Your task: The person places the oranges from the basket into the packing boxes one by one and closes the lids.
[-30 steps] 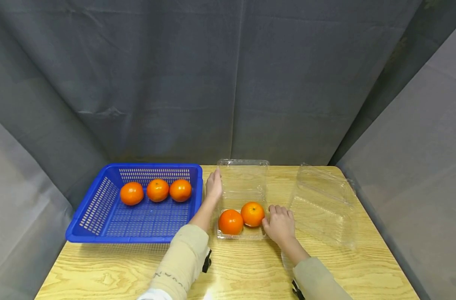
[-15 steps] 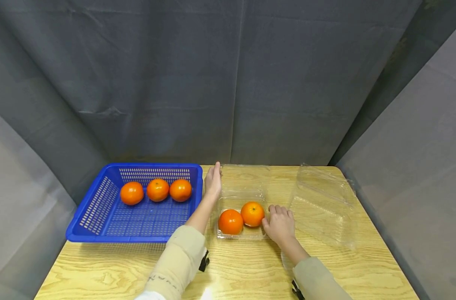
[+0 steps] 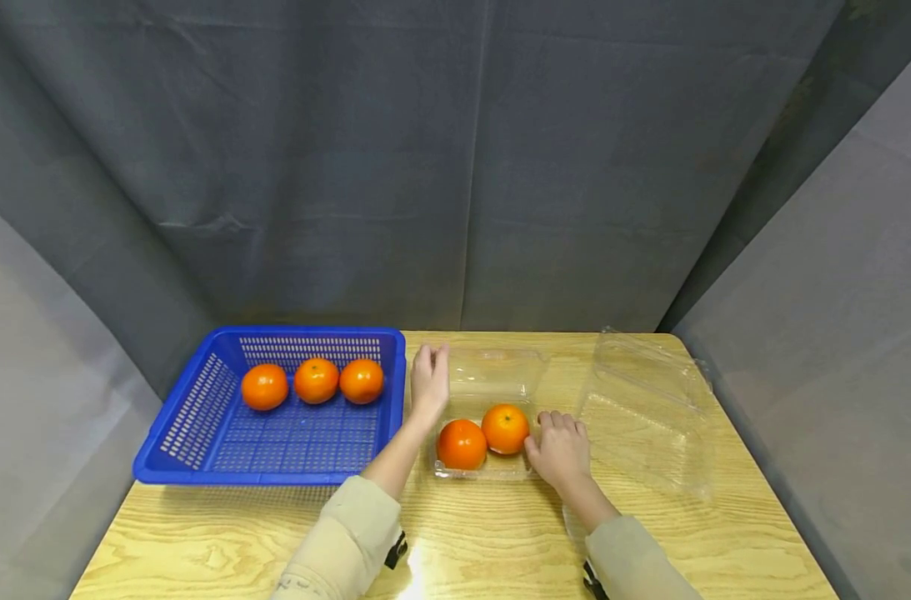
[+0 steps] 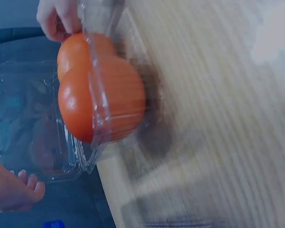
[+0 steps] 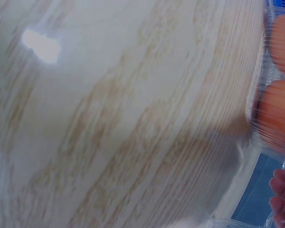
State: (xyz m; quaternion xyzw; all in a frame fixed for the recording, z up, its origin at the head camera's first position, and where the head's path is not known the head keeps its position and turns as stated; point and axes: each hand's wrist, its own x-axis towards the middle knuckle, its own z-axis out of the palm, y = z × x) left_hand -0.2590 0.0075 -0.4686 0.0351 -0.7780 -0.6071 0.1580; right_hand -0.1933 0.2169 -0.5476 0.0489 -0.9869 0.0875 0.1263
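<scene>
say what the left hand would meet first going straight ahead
Likely the dark gray fabric curtain beyond the left hand, though depth is unclear and the clear plastic lid is very close.

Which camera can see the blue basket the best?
The head view: it shows nearly the whole blue basket, with three orange fruits inside. The right wrist view catches only a mesh sliver at top right; the left wrist view has only a blue speck at the bottom, probably the basket.
</scene>
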